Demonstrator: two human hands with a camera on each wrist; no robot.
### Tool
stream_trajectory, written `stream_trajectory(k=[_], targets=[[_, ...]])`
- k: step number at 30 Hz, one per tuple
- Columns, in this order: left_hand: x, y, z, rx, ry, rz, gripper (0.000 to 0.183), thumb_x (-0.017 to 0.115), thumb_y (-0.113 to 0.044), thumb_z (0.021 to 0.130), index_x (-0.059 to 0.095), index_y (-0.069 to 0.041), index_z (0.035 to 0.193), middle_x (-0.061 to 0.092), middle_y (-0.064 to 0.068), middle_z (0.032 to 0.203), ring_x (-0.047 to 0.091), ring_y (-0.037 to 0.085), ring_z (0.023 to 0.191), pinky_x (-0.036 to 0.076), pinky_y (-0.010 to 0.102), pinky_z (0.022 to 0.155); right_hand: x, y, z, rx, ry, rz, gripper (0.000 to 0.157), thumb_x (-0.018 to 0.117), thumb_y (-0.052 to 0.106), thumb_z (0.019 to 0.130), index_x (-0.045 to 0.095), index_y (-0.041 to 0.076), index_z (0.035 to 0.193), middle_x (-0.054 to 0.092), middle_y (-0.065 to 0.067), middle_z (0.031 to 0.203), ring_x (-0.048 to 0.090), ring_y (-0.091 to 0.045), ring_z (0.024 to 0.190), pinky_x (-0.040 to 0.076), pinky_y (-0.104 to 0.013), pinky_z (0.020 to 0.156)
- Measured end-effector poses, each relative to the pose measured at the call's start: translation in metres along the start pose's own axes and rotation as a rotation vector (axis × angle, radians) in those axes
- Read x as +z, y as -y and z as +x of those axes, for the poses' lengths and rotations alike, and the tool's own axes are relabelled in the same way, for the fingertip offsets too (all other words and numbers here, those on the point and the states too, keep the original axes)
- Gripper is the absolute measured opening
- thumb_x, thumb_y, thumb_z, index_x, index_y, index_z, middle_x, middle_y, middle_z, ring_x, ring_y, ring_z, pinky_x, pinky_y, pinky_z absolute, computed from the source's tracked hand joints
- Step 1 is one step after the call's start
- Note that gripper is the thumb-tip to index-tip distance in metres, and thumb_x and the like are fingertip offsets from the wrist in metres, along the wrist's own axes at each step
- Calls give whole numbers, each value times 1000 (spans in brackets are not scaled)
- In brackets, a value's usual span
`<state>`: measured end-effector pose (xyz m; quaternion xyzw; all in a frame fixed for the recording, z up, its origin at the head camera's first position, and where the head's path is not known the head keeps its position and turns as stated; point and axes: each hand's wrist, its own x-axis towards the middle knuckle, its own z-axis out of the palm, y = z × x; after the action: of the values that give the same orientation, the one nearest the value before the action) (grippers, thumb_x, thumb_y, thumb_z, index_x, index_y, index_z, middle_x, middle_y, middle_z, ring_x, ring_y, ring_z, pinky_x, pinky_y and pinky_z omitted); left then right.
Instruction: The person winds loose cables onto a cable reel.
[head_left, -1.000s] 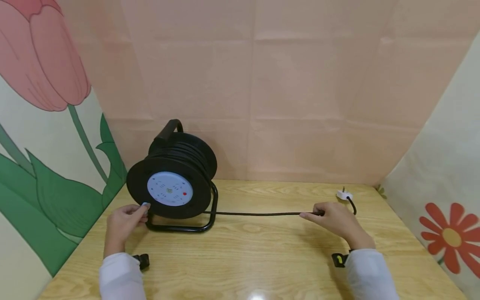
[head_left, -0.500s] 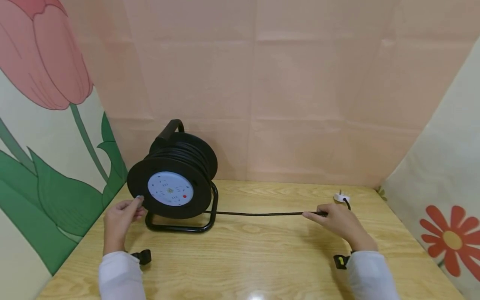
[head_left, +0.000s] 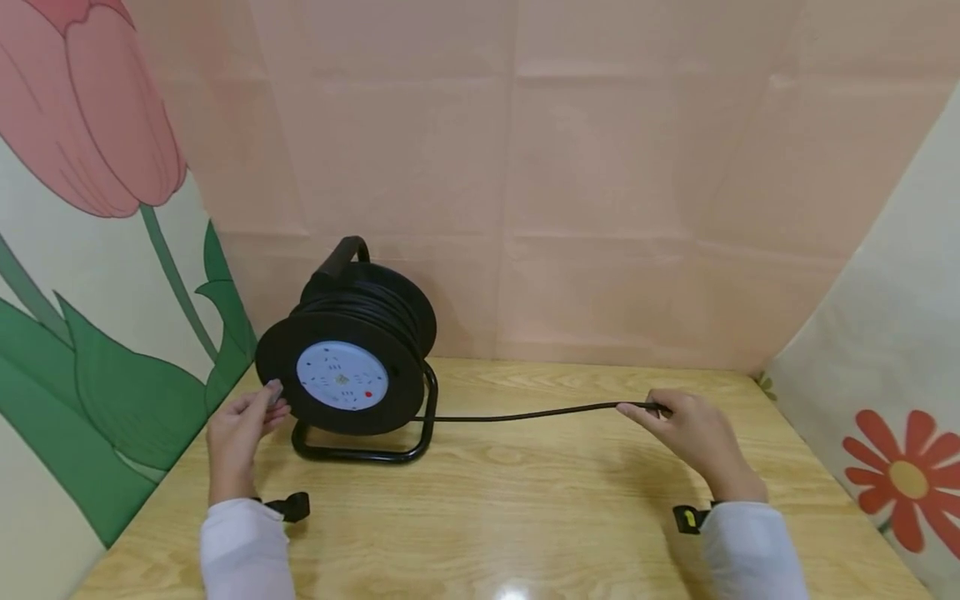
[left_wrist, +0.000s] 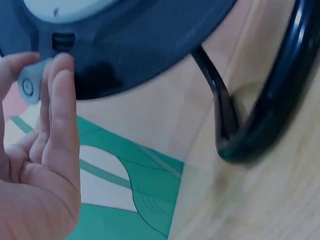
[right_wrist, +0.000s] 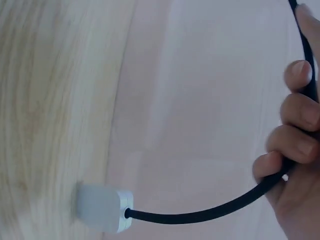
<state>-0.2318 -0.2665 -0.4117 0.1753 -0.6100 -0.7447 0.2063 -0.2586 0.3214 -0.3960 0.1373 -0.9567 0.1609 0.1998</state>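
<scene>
A black cable reel (head_left: pixel 270 358) stands at the left of the table, with a pale socket disc (head_left: pixel 342 375) on its face. My left hand (head_left: pixel 238 437) pinches a small grey knob (left_wrist: pixel 31 82) at the lower left of that face between thumb and fingers. From the reel a black cable (head_left: pixel 517 416) runs rightward, rising slightly. My right hand (head_left: pixel 699 437) grips it, fingers curled around it in the right wrist view. Past that hand the cable bends to a white plug (right_wrist: pixel 100 207), which the head view does not show.
The reel's black tube frame (head_left: pixel 360 455) rests on the wooden table (head_left: pixel 517 500). Behind rises a pink backdrop (head_left: pixel 600 167). Floral panels stand at both sides. A black strap (head_left: pixel 294 507) sits at my left wrist, another (head_left: pixel 687 519) at my right.
My left hand and the knob have moved a little up and left along the reel's rim. My right hand has moved right and up, lifting the cable; the plug has left the head view.
</scene>
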Motion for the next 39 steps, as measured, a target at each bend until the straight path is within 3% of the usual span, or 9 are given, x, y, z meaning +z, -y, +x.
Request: stream_trajectory(k=[3, 7, 10, 15, 20, 25, 27, 33, 39], targets=[[4, -5, -2, 25, -19, -101, 29, 83, -29, 84, 76, -1, 88, 73, 4, 80, 72, 13, 71, 59, 23, 70, 0, -1, -1, -6, -8, 5, 39, 65, 56, 92, 58, 24, 72, 43, 7, 58, 37, -12, 50, 29, -27, 47], [10, -14, -5, 88, -58, -192, 28, 85, -23, 82, 73, 2, 87, 74, 6, 80, 72, 14, 69, 59, 24, 69, 4, -8, -4, 46, 118, 45, 49, 61, 62, 92, 52, 22, 66, 38, 6, 55, 33, -12, 49, 37, -34, 51], [15, -21, -7, 130, -71, -238, 28, 86, -20, 81, 71, 2, 89, 75, 7, 82, 72, 15, 69, 59, 24, 69, 11, -17, -6, 91, 207, 75, 55, 60, 64, 92, 47, 18, 64, 35, 5, 55, 31, -12, 50, 35, -38, 54], [19, -25, -9, 165, -79, -267, 30, 86, -18, 81, 68, 2, 92, 75, 7, 85, 72, 15, 69, 59, 24, 69, 21, -28, -8, 130, 268, 99, 51, 60, 61, 94, 58, 14, 74, 42, 2, 61, 37, -14, 56, 34, -35, 57], [20, -24, -9, 157, -77, -306, 31, 86, -17, 80, 67, 2, 96, 75, 8, 85, 72, 15, 69, 59, 25, 69, 15, -25, -7, 159, 117, 67, 49, 58, 63, 94, 66, 15, 89, 49, 0, 68, 43, -17, 57, 35, -35, 52], [20, -23, -8, 163, -85, -340, 33, 87, -15, 80, 68, 2, 101, 75, 9, 85, 72, 16, 69, 60, 26, 68, 4, -17, -4, 153, -46, 20, 43, 61, 61, 93, 65, 19, 87, 47, 0, 65, 40, -17, 52, 28, -31, 43], [19, -23, -8, 163, -89, -344, 33, 87, -15, 79, 69, 2, 101, 75, 9, 85, 72, 16, 69, 60, 26, 68, 2, -18, -4, 164, -15, 0, 45, 60, 63, 92, 66, 19, 85, 48, 0, 63, 41, -18, 51, 29, -31, 43], [18, -21, -8, 135, -107, -330, 33, 88, -17, 78, 70, 1, 100, 75, 7, 84, 72, 15, 69, 59, 26, 68, 12, -39, -11, 263, 211, -8, 62, 53, 74, 89, 67, 14, 87, 52, -1, 69, 46, -19, 60, 33, -33, 49], [20, -21, -8, 109, -121, -350, 35, 89, -17, 77, 67, 0, 99, 75, 6, 84, 72, 15, 68, 59, 25, 68, 18, -67, -21, 304, 247, -48, 63, 48, 76, 90, 58, 16, 76, 49, -1, 67, 46, -19, 61, 33, -34, 54]])
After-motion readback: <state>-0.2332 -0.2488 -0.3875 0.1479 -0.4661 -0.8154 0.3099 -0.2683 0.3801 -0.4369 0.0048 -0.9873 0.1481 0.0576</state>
